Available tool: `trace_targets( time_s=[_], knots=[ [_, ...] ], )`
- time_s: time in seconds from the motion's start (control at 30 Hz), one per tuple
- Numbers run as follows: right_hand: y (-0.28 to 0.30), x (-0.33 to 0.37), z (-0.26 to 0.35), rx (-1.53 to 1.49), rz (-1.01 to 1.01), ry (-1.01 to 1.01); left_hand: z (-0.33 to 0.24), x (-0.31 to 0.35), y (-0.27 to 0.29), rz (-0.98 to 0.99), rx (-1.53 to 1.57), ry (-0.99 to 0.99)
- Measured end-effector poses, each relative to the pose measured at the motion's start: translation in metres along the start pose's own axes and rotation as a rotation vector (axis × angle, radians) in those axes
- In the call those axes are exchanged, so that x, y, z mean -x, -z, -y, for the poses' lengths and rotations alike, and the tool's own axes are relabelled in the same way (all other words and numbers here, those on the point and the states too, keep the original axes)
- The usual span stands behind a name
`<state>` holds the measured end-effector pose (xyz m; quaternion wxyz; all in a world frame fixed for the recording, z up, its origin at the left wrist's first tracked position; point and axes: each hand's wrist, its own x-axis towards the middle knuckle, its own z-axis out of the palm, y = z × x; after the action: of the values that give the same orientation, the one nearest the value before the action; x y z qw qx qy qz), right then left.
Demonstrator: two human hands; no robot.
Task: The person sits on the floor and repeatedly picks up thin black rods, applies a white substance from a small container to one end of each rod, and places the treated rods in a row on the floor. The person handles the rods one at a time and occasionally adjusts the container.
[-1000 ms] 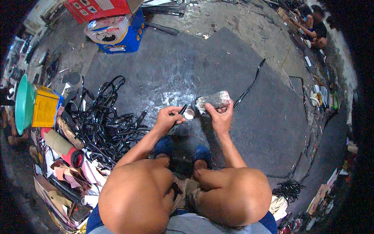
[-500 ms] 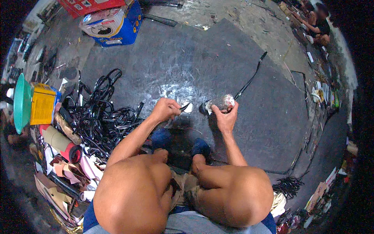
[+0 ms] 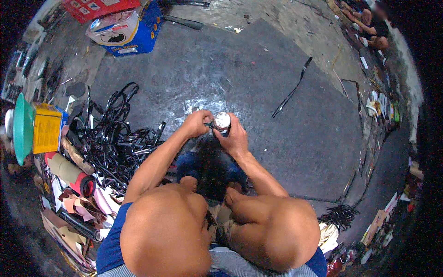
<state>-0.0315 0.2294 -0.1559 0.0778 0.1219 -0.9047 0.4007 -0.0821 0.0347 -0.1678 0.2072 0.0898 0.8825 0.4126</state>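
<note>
My right hand (image 3: 236, 138) is wrapped round the near right side of a small jar-like cylinder (image 3: 222, 120). Its round whitish end, with dark specks, faces up toward me. Just left of it, my left hand (image 3: 197, 123) is closed in a pinch, its fingertips close against the cylinder's side. A thin dark strip (image 3: 210, 124) shows at those fingertips, mostly hidden. Both hands are over the dark mat (image 3: 258, 152), in front of my feet. Off to the right, a separate black strip (image 3: 291, 87) lies on the mat.
A tangled heap of shiny black strips (image 3: 115, 134) lies left. Beside it are a yellow-and-blue tin (image 3: 48, 128), a green dish (image 3: 22, 129), a roll (image 3: 69, 173) and scraps. Blue box (image 3: 138, 34) stands far left. Another person (image 3: 371, 27) sits far right.
My right hand has moved left with the cylinder and turned it from lying sideways to end up. The white disc on the mat no longer shows. My left hand has moved slightly.
</note>
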Motion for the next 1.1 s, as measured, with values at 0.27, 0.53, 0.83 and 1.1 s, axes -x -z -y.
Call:
trace_targets(
  time_s=[0.27,0.53,0.83,1.1],
  knots=[
    [-0.001,0.009,-0.036,-0.234,0.103,-0.422,-0.031,0.025,-0.014,-0.165,0.229,-0.314],
    [-0.044,-0.003,-0.080,-0.465,0.083,-0.643,-0.031,0.026,-0.018,-0.250,0.155,-0.344],
    [0.152,-0.041,0.017,-1.128,-0.124,-0.693,-0.020,0.036,-0.019,-0.276,0.108,-0.294],
    [0.379,-0.076,0.100,-1.291,-0.006,0.094,-0.035,0.029,-0.021,-0.224,0.074,-0.233]
  ],
)
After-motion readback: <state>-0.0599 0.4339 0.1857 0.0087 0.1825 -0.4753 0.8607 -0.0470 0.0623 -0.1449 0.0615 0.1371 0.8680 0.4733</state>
